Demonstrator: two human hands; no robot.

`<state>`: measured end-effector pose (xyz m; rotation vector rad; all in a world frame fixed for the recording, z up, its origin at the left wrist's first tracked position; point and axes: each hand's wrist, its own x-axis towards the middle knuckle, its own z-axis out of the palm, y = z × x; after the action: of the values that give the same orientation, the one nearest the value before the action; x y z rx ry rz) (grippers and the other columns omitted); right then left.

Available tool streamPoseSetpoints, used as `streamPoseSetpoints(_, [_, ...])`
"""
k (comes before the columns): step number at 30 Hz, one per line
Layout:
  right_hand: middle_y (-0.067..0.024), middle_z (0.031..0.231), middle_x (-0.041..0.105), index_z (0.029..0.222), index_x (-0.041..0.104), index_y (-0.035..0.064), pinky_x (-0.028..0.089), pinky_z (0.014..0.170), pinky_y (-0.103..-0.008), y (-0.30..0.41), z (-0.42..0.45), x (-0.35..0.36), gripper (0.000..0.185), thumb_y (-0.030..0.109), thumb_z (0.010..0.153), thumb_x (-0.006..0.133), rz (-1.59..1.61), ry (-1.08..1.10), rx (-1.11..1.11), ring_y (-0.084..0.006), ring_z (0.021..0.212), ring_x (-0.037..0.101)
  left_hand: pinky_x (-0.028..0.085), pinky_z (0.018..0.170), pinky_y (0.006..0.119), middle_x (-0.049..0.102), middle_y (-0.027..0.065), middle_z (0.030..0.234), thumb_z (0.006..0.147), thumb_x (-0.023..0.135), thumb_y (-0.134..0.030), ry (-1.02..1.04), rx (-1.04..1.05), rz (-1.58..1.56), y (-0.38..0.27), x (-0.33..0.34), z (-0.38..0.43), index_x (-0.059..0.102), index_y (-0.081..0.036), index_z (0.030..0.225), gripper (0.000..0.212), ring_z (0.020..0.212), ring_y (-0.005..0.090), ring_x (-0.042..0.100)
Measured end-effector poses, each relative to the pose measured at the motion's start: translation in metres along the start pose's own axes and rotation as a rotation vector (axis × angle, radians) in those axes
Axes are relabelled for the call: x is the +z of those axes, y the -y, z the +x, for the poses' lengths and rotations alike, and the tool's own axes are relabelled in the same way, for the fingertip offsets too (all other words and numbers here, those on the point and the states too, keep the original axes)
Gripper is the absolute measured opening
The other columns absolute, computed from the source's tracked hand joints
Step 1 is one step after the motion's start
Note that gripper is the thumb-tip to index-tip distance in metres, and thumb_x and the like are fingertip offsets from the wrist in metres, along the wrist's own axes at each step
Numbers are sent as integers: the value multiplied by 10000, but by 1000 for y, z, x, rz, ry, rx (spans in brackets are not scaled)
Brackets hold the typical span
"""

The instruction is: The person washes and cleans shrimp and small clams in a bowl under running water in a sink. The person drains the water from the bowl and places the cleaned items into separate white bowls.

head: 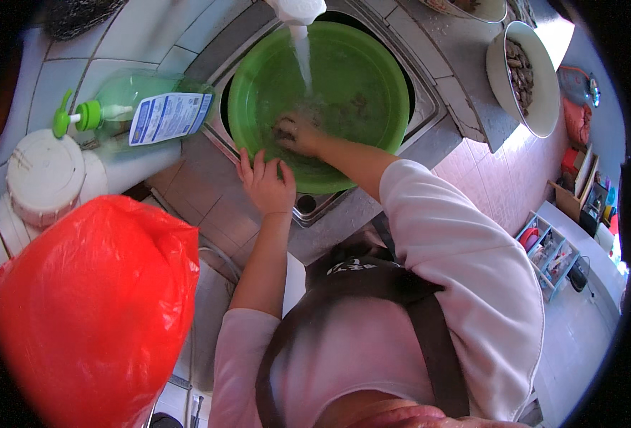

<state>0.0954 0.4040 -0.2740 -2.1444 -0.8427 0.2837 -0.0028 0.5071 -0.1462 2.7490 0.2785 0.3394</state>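
A round green plastic basin (371,152) sits in a stainless steel sink (427,120). Water pours into it from a white tap (298,9). My right hand (300,135) is down in the water in the basin, its fingers curled about a small dark lump (283,131) that I cannot make out well. To the right of the stream, blurred dark pieces (359,104) show under the rippled surface. My left hand (267,182) holds the near left rim of the basin, fingers spread along the edge.
Left of the sink lies a green pump bottle (133,107) bearing a label. Beyond it are a white lidded tub (45,171) and a large red plastic bag (96,310). On the right counter, a white bowl (548,91) holds brown shellfish-like pieces (518,77), with another bowl (476,10) behind.
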Motion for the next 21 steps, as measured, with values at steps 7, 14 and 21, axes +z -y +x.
streamPoseSetpoints(7, [-130,928,586,1033,574,165,411,854,-394,-2,-39,-14,317,264,735,621,-69,396,154,-308,949,534,255,997,517,553,73,1050,728,577,-164,-72,18,-66,-6,1,0,624,-77,790,117,1194,337,358])
streamPoseSetpoints(14, [-126,1067,586,1114,548,140,412,871,-411,-10,-51,-38,402,387,801,497,-101,739,217,-307,1038,520,404,815,392,549,136,952,809,596,-204,-260,55,-123,-58,-30,61,486,-1,1021,314,884,271,530])
streamPoseSetpoints(21, [-121,1020,611,1066,591,125,468,775,-415,43,-47,-89,374,345,781,491,-313,810,308,-309,926,585,441,694,463,601,256,866,895,354,-484,47,-258,-342,-122,-108,187,509,57,937,564,837,429,564])
